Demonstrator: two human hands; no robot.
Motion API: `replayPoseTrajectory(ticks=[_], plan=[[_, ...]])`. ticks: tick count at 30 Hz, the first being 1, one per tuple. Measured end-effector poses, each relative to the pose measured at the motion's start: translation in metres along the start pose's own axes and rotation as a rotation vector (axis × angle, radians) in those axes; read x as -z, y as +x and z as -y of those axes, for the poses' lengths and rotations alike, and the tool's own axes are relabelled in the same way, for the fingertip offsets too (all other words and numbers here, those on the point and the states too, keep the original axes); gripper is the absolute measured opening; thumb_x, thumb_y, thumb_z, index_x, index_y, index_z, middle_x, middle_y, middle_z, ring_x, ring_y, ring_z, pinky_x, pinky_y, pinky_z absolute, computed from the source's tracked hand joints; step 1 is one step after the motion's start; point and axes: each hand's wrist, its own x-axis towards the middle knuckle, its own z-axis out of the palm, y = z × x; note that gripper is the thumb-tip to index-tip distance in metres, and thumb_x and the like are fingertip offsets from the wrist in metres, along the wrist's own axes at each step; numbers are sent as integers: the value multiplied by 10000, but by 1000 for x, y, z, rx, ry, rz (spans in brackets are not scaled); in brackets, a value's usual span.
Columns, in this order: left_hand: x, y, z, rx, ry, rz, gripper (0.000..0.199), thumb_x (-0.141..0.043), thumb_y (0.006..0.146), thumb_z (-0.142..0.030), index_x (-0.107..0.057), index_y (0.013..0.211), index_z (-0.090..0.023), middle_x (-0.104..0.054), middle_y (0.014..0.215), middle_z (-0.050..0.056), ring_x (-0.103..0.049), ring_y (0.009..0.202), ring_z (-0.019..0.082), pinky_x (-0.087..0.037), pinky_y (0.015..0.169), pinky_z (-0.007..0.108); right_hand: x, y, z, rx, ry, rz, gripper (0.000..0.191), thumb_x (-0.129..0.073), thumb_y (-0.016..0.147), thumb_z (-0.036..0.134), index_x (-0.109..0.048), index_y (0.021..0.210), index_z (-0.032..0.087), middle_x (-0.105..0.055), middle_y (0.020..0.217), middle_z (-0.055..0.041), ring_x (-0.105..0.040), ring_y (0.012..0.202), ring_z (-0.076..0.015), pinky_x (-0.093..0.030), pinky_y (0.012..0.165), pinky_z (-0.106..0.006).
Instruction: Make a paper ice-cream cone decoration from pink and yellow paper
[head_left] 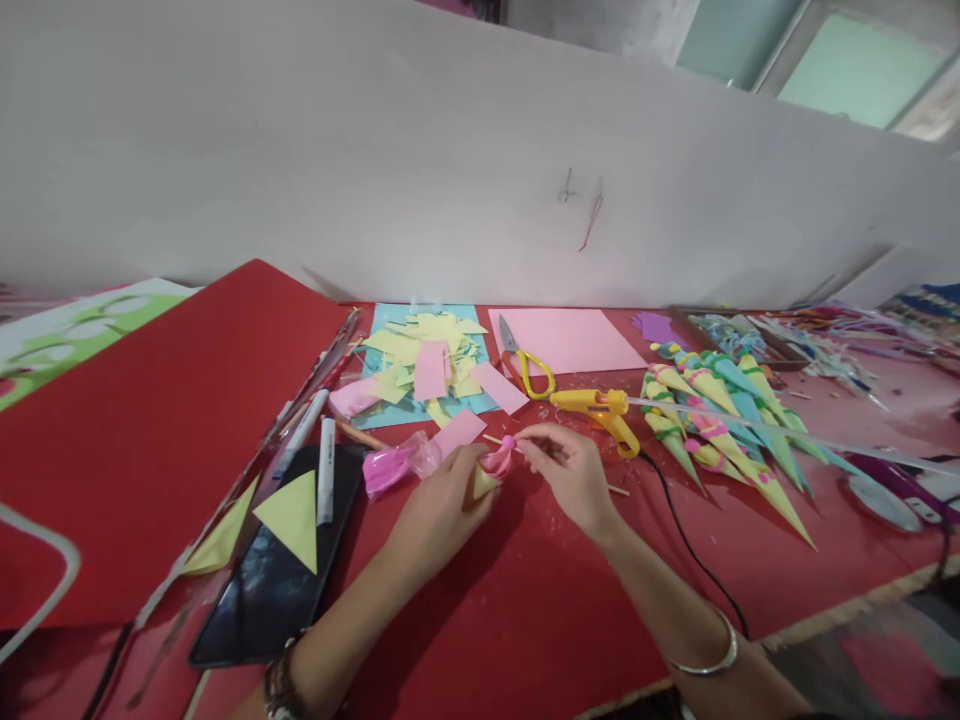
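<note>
My left hand [450, 500] is closed around a small yellow paper cone [484, 483] with pink at its top, at the middle of the red table. My right hand [566, 470] is pinched at a small pink ball [509, 442] beside the cone's top. A thin wooden stick [493, 439] shows by the ball. Just behind my right hand lies a yellow glue gun [600, 408]. Left of my left hand is a clear bag of pink material [390, 468]. Pink paper strips [459, 432] lie behind the hands.
Yellow-handled scissors [534, 372] rest on a pink sheet [577, 335]. Yellow scraps [420, 340] cover a blue sheet. Finished-looking paper cones [720, 420] are piled at right. A black phone [277, 590], markers [325, 470] and a large red board [150, 450] lie left.
</note>
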Motion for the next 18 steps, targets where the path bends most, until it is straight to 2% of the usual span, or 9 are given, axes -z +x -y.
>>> replayPoseTrajectory(ticks=[3, 7, 11, 13, 18], plan=[[-1, 1, 2, 3, -29, -55, 299, -449, 784, -184, -419, 1081, -173, -591, 1013, 93, -596, 871, 216, -462, 724, 324, -1, 0, 0, 28, 67, -20, 132, -570, 766, 221, -663, 856, 191, -647, 799, -30, -618, 642, -123, -524, 617, -245], [-4, 2, 3, -1, -37, -81, 376, -447, 793, -188, -388, 1164, -168, -555, 1109, 118, -540, 1016, 243, -428, 844, 378, -5, -3, -1, -25, 202, 2, 186, -569, 767, 257, -659, 920, 200, -677, 869, -43, -656, 748, -161, -547, 717, -303], [-7, 1, 5, 9, -88, -47, 417, -413, 792, -139, -369, 1205, -183, -530, 1160, 112, -504, 1071, 232, -405, 891, 392, -6, -5, -1, -84, 241, 14, 161, -581, 760, 271, -660, 867, 180, -690, 774, -35, -659, 681, -160, -555, 671, -303], [-8, 1, 6, 3, -122, -45, 429, -400, 777, -109, -369, 1197, -190, -519, 1183, 104, -493, 1087, 223, -397, 905, 389, -6, -5, -1, -65, 218, 8, 118, -595, 749, 254, -658, 818, 181, -672, 743, -26, -643, 649, -146, -548, 642, -283], [-6, 1, 4, -22, -126, -55, 425, -408, 727, -71, -393, 1132, -198, -523, 1136, 86, -501, 1053, 219, -406, 887, 382, -8, -6, 1, 3, 181, 44, 107, -573, 761, 203, -659, 824, 189, -629, 843, -40, -618, 788, -151, -522, 687, -256]])
